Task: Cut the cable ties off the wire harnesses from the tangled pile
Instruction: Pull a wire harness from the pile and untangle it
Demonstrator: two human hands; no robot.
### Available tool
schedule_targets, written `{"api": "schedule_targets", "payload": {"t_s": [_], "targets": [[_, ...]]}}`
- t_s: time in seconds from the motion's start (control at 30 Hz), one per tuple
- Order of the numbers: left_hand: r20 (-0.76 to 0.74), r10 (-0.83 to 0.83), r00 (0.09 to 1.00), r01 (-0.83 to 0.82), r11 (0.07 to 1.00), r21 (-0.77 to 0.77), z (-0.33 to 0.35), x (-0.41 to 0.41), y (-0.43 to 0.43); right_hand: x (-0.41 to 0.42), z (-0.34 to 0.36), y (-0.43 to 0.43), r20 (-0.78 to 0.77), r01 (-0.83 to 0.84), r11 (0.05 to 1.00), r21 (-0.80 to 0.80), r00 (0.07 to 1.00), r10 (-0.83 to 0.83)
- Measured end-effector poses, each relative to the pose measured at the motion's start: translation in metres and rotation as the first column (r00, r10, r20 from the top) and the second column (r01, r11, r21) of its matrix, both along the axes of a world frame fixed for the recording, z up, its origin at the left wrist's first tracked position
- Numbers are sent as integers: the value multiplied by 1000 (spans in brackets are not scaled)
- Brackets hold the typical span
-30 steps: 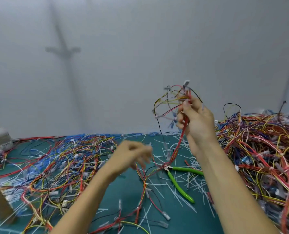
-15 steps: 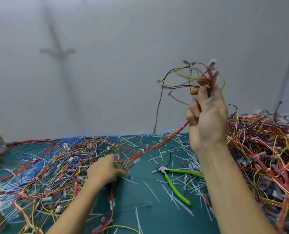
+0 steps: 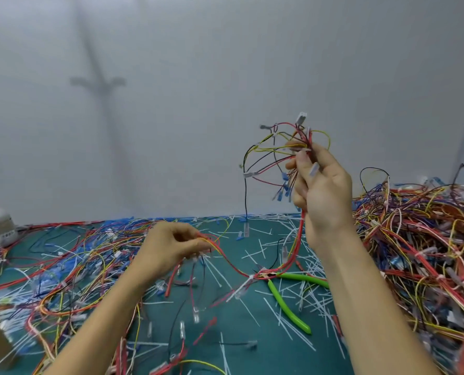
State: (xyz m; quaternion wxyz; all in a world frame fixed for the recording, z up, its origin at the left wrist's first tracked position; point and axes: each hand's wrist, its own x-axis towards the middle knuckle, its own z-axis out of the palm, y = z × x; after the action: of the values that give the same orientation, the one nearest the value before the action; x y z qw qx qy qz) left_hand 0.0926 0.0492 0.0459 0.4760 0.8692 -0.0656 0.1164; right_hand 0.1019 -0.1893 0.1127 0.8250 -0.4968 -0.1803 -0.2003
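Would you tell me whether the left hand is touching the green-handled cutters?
Apart. The head view shows the left hand pinching harness wires, with littered mat between it and the green-handled cutters lying flat.

Head-worn — facing forward, table [image 3: 266,361] near.

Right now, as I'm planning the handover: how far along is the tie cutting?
Done: cut tie scraps litter the mat, and loose wires spread at left. In hand: the right hand and left hand grip one harness; the green cutters lie idle. Left: the large tangled pile at right.
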Motion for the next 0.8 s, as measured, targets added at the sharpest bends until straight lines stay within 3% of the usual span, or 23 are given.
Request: {"api": "schedule_targets", "payload": {"t_s": [0.1,0.2,0.3,0.4,0.47,0.57,0.7,0.8], "targets": [[-185,-187,965,135,955,-265,23,-6,-7,-1,-1,5,-3,2,998,-70,1000,-2],[-237,-348,907,243,892,-381,33,-13,-12,-3,-2,11,7,35,988,-148,999,-34],[-198,-297,934,233,928,-290,32,-16,-16,-4,-4,15,10,33,982,-187,999,-31],[-132,-137,982,134,990,-36,22,-14,-20,-5,-5,16,12,19,978,-206,1000,-17],[-128,-103,986,111,992,52,15,-14,-23,-5,-5,17,20,17,976,-217,1000,-13],[-161,-70,985,71,997,2,8,-14,-31,-5,-5,17,31,23,977,-214,999,-16],[-309,-85,947,49,991,-124,4,-14,-41,-4,-4,15,19,36,980,-194,999,-33],[-344,-43,938,0,992,-127,8,-13,-42,-3,-5,13,-1,45,979,-197,999,-46]]}}
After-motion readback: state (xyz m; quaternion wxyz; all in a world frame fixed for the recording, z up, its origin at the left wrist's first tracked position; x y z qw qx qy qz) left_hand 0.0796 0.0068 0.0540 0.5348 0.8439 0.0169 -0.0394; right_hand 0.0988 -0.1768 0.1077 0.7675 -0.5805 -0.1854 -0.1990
